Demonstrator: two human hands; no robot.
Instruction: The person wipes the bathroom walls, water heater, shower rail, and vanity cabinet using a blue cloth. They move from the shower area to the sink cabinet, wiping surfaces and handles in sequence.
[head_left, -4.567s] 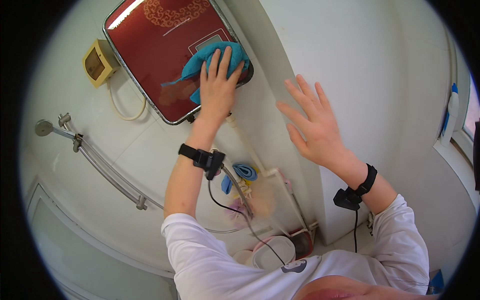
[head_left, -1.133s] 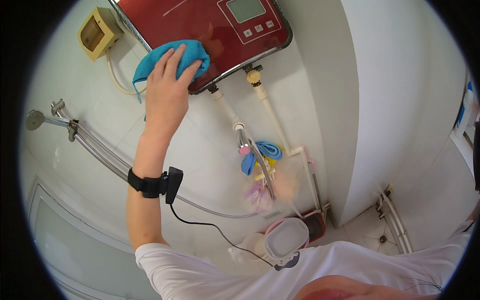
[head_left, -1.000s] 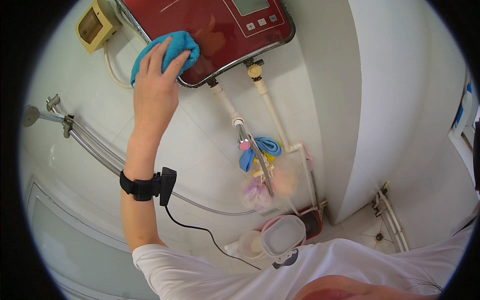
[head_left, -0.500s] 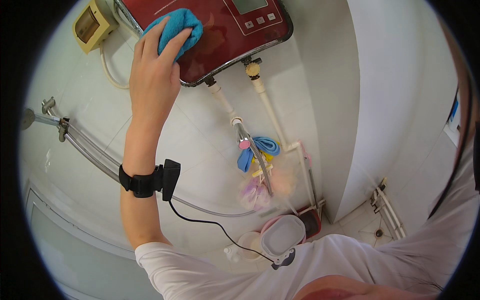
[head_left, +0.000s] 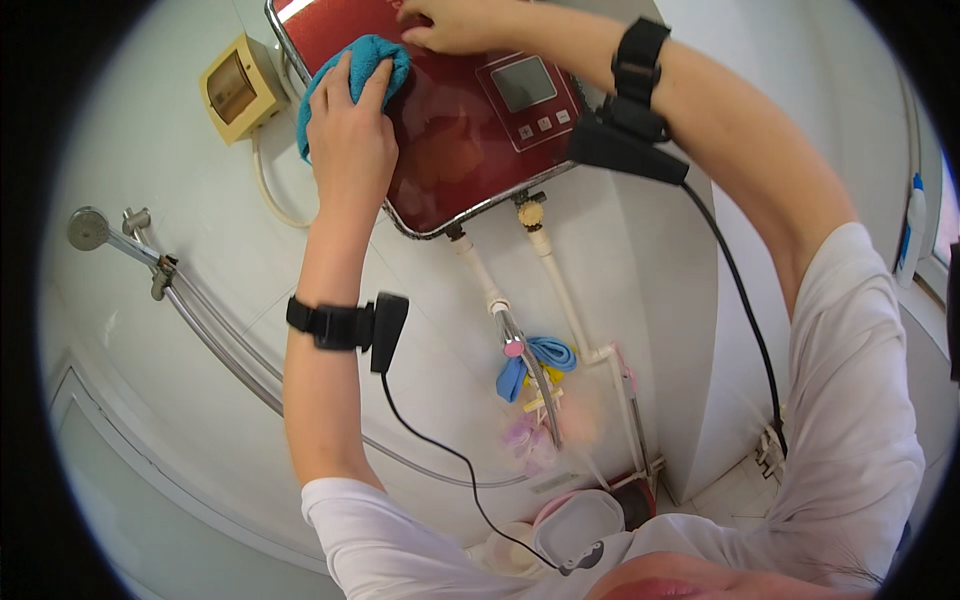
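Along the left edge of the red heater (head_left: 430, 135), your left hand (head_left: 352, 145) is gripping the blue cloth (head_left: 366, 52), fingers spreading, seemingly to keep it snug there. Your right hand (head_left: 440, 26) is reaching across half open, fingers curling loosely, holding nothing visible; whether it's touching is unclear.

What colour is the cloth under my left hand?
The cloth is plain turquoise blue; it shows best in the head view.

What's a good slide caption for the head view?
Left hand holding a teal cloth against a red wall unit, right hand at its front.
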